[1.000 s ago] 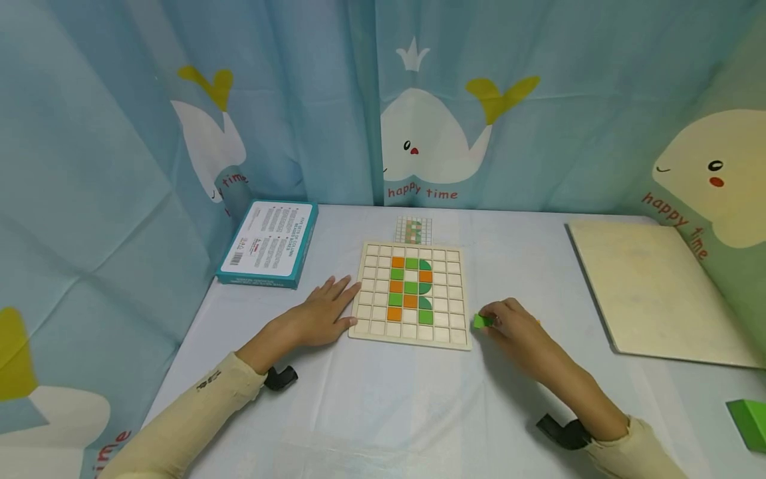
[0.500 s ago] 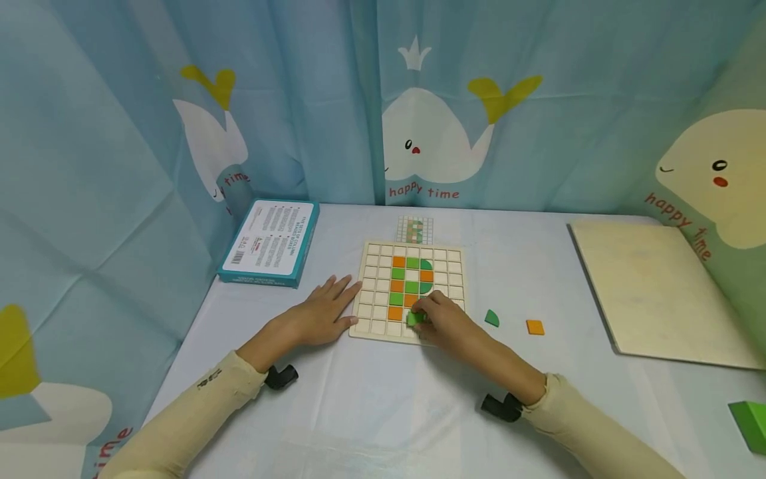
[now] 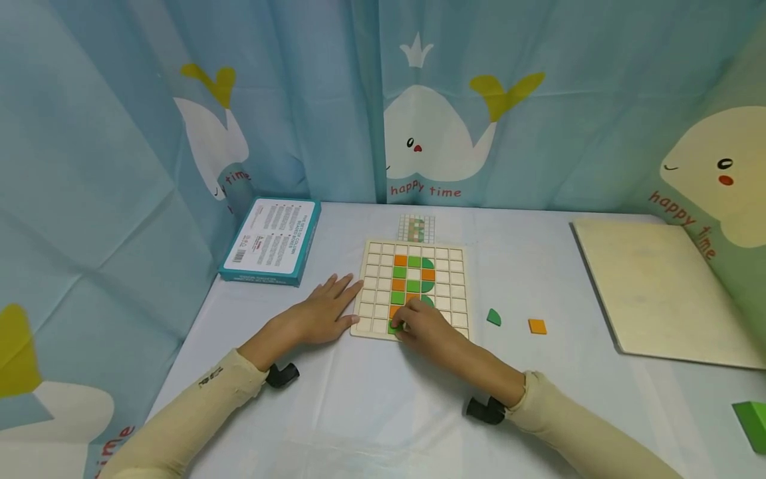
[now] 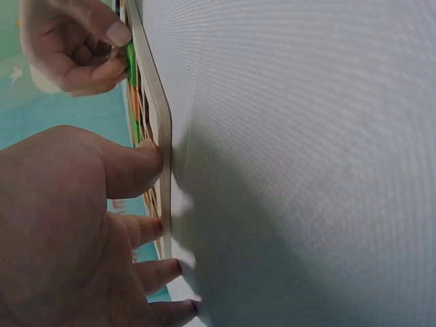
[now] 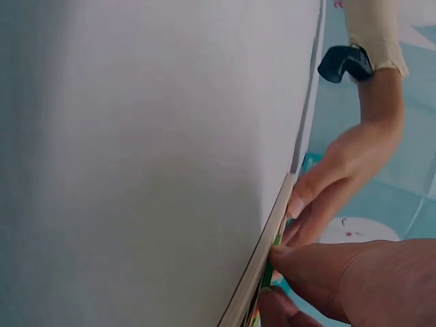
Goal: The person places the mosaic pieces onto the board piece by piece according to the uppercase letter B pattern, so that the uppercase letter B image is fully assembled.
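Note:
A wooden grid board lies on the table, with orange and green tiles set in its middle columns. My left hand is spread flat, its thumb and fingertips touching the board's left edge. At the near row of the board, my right hand pinches a green tile between thumb and finger; the left wrist view also shows this green tile at the board's rim. The right hand hides part of the lower rows. Right of the board lie a dark green quarter-round tile and an orange square tile.
A small printed pattern card lies behind the board. A teal and white box stands at the back left. To the right lies a large pale panel, with a green block at the right edge.
My right hand has carried the green tile left, from beside the board to its near row. That move uncovered the orange square and the quarter-round tile. My left hand has stayed put.

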Tool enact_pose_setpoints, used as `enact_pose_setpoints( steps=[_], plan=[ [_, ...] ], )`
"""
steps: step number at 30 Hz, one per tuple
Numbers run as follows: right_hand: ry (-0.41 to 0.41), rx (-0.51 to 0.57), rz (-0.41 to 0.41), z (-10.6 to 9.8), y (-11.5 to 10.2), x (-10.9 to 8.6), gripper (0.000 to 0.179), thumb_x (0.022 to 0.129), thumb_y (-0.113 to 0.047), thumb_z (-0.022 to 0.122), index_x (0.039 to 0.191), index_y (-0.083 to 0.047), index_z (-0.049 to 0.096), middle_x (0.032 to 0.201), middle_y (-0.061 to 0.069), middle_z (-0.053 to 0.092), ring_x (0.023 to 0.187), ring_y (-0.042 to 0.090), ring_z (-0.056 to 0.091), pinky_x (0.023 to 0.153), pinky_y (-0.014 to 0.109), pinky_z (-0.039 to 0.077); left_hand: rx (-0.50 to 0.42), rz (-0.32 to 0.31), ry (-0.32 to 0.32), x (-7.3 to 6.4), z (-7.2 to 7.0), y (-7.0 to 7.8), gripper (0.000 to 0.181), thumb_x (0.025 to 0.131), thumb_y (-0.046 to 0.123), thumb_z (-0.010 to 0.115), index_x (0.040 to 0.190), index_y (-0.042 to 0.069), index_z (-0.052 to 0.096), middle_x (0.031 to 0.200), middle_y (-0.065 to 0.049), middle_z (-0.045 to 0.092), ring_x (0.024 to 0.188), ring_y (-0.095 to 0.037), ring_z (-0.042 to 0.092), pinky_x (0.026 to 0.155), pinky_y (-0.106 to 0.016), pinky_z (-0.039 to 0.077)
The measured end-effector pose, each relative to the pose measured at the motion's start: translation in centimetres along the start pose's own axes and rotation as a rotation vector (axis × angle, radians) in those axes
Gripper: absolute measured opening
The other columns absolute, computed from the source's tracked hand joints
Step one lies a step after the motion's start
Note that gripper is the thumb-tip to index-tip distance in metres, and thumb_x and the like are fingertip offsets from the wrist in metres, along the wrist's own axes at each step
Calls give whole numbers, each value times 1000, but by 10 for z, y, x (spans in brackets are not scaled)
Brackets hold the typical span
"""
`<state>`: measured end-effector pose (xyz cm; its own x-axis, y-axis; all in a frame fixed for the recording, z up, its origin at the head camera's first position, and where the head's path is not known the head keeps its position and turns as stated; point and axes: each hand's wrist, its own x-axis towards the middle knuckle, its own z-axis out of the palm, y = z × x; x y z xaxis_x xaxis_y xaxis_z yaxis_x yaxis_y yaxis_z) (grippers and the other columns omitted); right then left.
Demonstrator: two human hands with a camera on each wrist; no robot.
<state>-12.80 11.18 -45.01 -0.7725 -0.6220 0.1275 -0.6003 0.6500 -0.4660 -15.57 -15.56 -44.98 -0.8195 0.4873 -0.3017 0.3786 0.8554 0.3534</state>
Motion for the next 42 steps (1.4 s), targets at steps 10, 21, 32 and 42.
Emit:
enact_pose_setpoints(
  steps=[10,21,32,42],
  plan=[
    [17,-33,8,-5,-1,-9,18,88,-5,85,103,-11,77,109,3,66,92,17,62,81,35,51,8,-3,8,0,-1,3,73,111,48,49,171,19,19,177,-13,13,163,-42,7,129,-60,17],
    [32,-25,154,-59,38,-51,28,92,-7,82,118,-9,71,118,11,65,110,30,61,89,51,48,-5,-9,6,-2,-1,4,73,111,46,49,171,18,19,177,-13,12,163,-41,7,130,-60,17],
    [-100,-46,432,-105,96,-122,44,95,-11,77,131,4,56,128,33,54,114,48,54,88,62,50,10,-2,10,-2,-1,4,73,111,45,49,171,18,19,177,-14,13,163,-42,7,129,-60,18],
    [-62,26,419,-103,114,-139,26,98,0,70,121,8,60,112,22,58,104,40,63,90,58,56,13,0,9,-2,0,3,73,111,46,48,171,18,18,177,-14,13,163,-42,7,129,-60,18]
  ],
)
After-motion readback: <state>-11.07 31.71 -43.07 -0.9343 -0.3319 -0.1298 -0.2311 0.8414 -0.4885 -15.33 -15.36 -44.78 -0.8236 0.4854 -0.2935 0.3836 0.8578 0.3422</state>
